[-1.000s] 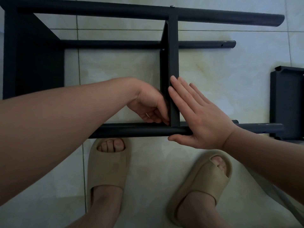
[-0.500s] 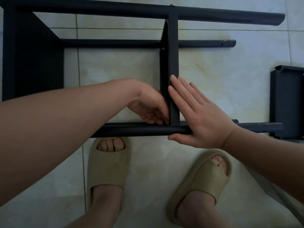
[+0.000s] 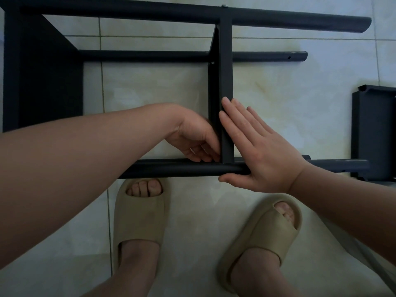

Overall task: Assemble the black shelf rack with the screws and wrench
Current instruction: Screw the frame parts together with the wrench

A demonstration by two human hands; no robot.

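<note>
L hand (image 3: 192, 140): I see the forearm come in from lower left, wrist bent. The fingers are curled down into the corner where the middle panel (image 3: 226, 82) meets the near tube (image 3: 171, 169), on the panel's left side. Tips touch that corner. They sit in shadow, so I can't tell if they pinch anything.

R hand (image 3: 261, 151): flat, fingers straight and close together, laid vs the right side of the same panel and pointing up-left. The thumb is stretched along the near tube's front. It grips nothing, just presses.

The black shelf rack (image 3: 42, 71) lies on its side on pale floor tiles (image 3: 278, 93), just beyond the feet. There's a wide end panel (image 3: 12, 71) at far left, w/ tubes running L-R from it. The far tube (image 3: 128, 11) is at top, and the second tube (image 3: 150, 55) below it has a small hole near its right end. The middle panel spans far tube to near tube, seen edge-on. A small screw head (image 3: 224, 5) shows on the far tube right over it. Right tube ends are free.

A loose panel (image 3: 377, 133) lies at frame right. The near tube's end reaches it; I can't tell if they're joined. Beige slippers (image 3: 139, 215) are just below the near tube.
</note>
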